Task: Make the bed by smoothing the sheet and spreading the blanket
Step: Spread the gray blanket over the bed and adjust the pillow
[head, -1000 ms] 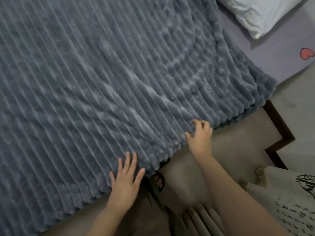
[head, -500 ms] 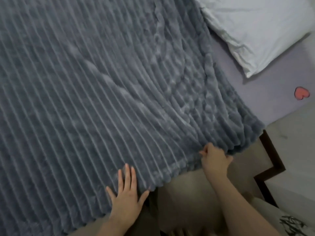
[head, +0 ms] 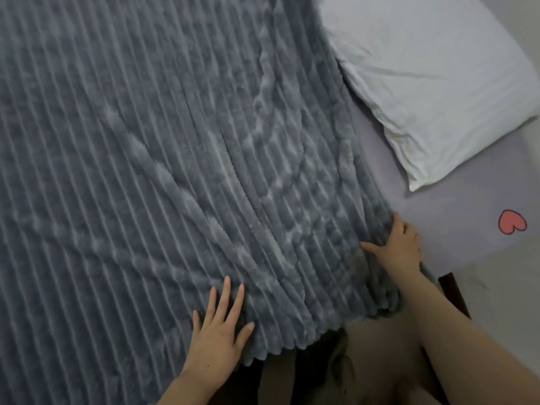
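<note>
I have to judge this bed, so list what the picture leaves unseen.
Sheet under the blanket: head view, covered by it, wrinkles unknown.
Blanket's far and left sides: cut off by frame edges.
Blanket's near corner: behind the right hand and forearm.
Pillow top: cut off by frame edge.

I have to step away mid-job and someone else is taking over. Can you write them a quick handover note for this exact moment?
Left hand: flat, fingers straight, pressing the blanket near its near edge.
Right hand: grips the blanket's pillow-side edge, close to the near corner.
The blanket covers most of the bed, with creases ahead of both hands. The pillow lies on the bare sheet beside it.
Done: blanket largely spread.
Left: pull that corner straight and smooth the creases.
</note>
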A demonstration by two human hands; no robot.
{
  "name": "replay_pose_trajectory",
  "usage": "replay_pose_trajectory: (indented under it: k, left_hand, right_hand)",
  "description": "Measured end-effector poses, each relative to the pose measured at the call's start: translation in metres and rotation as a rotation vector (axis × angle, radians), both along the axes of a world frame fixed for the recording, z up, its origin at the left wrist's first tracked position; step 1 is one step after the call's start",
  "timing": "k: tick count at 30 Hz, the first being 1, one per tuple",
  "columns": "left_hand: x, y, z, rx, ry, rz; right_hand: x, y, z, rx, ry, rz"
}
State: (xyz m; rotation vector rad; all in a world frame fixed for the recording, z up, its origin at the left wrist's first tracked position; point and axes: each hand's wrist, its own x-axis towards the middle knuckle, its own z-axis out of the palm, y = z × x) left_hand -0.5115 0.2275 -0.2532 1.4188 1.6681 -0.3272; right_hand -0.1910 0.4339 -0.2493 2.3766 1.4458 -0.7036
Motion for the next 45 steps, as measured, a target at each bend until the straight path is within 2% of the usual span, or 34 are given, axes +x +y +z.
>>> replay_pose_trajectory:
  k: [2, 5, 7, 9, 13, 16, 19, 21, 23, 25, 27, 30, 32, 34, 37, 39, 41, 45]
  left_hand:
    - [0.013, 0.015, 0.000, -0.021, 0.004, 0.048]
    - [0.037, 0.024, -0.002, -0.047, 0.038, 0.094]
    - [0.055, 0.024, -0.002, -0.086, 0.047, 0.137]
    - [0.077, 0.022, -0.003, -0.151, 0.058, 0.162]
    - [0.123, 0.019, -0.005, -0.221, 0.094, 0.094]
    - [0.152, 0.024, 0.008, -0.141, 0.109, 0.027]
    - [0.176, 0.021, 0.011, 0.052, 0.089, -0.053]
    - [0.180, 0.029, 0.007, 0.172, 0.064, -0.160]
    - [0.176, 0.046, 0.001, 0.217, 0.052, -0.208]
    - [0.166, 0.074, -0.002, 0.208, 0.095, -0.092]
    - [0.150, 0.106, -0.009, 0.210, 0.187, 0.140]
    - [0.117, 0.152, -0.027, 0.159, 0.314, 0.502]
    - [0.098, 0.180, -0.040, 0.126, 0.358, 0.627]
    - [0.095, 0.204, -0.046, 0.082, 0.343, 0.655]
    - [0.115, 0.224, -0.046, 0.067, 0.341, 0.532]
    - [0.138, 0.226, -0.045, 0.102, 0.319, 0.348]
    - [0.165, 0.223, -0.044, 0.135, 0.237, 0.121]
    - [0.214, 0.199, -0.035, 0.180, -0.037, -0.331]
  right_hand:
    - [0.006, 0.015, -0.005, -0.080, 0.109, -0.037]
    - [0.021, 0.017, -0.006, -0.051, 0.444, -0.104]
    - [0.045, 0.014, 0.004, 0.074, 0.393, -0.205]
    - [0.080, 0.009, 0.014, 0.159, 0.189, -0.233]
    - [0.121, 0.017, 0.026, 0.016, 0.016, -0.109]
    - [0.119, 0.036, 0.025, -0.117, -0.025, 0.022]
    - [0.099, 0.055, 0.025, -0.042, -0.163, 0.177]
    - [0.072, 0.066, 0.031, 0.089, -0.062, 0.226]
    - [0.037, 0.078, 0.035, 0.116, 0.181, 0.233]
    - [-0.002, 0.091, 0.035, 0.049, 0.413, 0.406]
    - [-0.034, 0.108, 0.027, 0.056, 0.543, 0.717]
    - [-0.075, 0.149, 0.004, 0.116, 0.487, 1.080]
    - [-0.096, 0.187, -0.015, 0.120, 0.376, 1.212]
    - [-0.103, 0.232, -0.033, 0.063, 0.245, 1.339]
    - [-0.088, 0.299, -0.047, 0.031, 0.219, 1.403]
    - [-0.078, 0.337, -0.048, 0.044, 0.260, 1.179]
    - [-0.079, 0.360, -0.049, 0.027, 0.215, 0.933]
    - [-0.096, 0.353, -0.048, 0.099, 0.168, 0.763]
